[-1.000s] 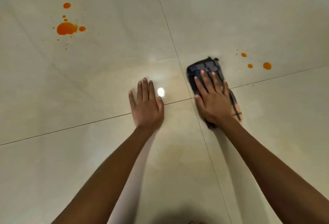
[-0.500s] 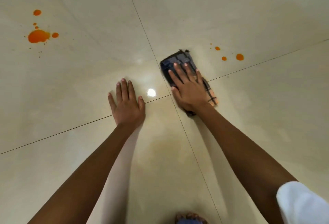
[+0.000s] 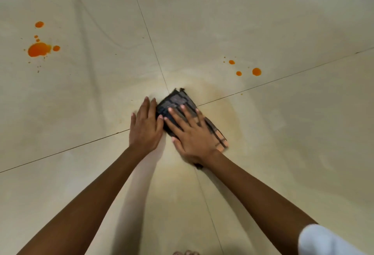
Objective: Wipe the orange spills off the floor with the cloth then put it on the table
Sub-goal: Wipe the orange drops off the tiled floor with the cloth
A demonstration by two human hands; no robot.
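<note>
So the whole shot is basically pale glossy tiled floor (image 3: pixel 283 153), with thin dark grout lines (image 3: pixel 145 30) running in from four sides and meeting somewhere under the cloth. Two bare forearms reach in from the bottom corners toward the middle. There's a bit of white sleeve (image 3: pixel 323 242) at the bottom right, plus what look like toes (image 3: pixel 186 252) at the bottom edge.

Around the cloth is a faint yellowish smear (image 3: pixel 226 113) on the tiles, widest off to the right.

The cloth (image 3: pixel 176 100) is dark, checked and folded, lying flat on the floor about mid-frame. Its far end pokes out past the fingertips, and a lighter peachy corner shows at the near right beside the wrist.

The right hand (image 3: pixel 192 133) is laid flat on top of it with the fingers straight and fanned out. It's pressing down, not grabbing, so most of the cloth sits under the palm and fingers.

The left hand (image 3: pixel 144 127) is flat on the bare tile just to the left with its fingers together and nothing in it. Its thumb side is right up against the cloth's left edge.

Big orange spill (image 3: pixel 38 49) is far off to the upper left, with smaller blobs and specks around it. A few small orange drops (image 3: pixel 256 71) sit to the upper right, closer to the cloth but clear of it.
</note>
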